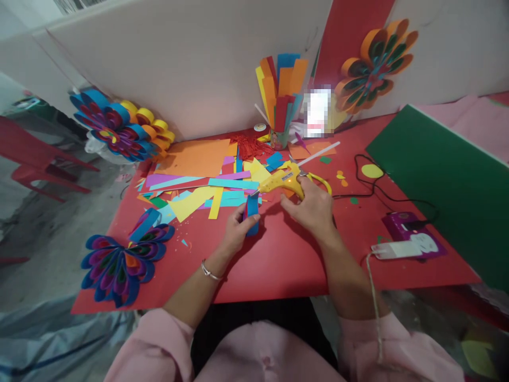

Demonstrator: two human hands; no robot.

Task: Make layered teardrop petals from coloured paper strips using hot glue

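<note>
My left hand (236,229) pinches a blue paper loop (253,208) above the red table, and a bit of red or purple paper shows along its side. A yellow glue gun (281,180) is gripped in my right hand (315,208), a clear glue stick (320,154) poking out at its back. The gun's nozzle is at the top end of the blue loop; whether they touch I cannot tell. Near the left edge lies a paper flower (119,265) of blue, purple and green loops. Loose paper strips (222,197) spread behind my left hand.
At the back, a glass jar (279,139) holds upright coloured strips beside a bright, blurred-out screen (318,111). Finished flowers hang left (115,124) and right (376,69). A power strip (401,249), black cord (371,188) and green board (429,196) occupy the right side.
</note>
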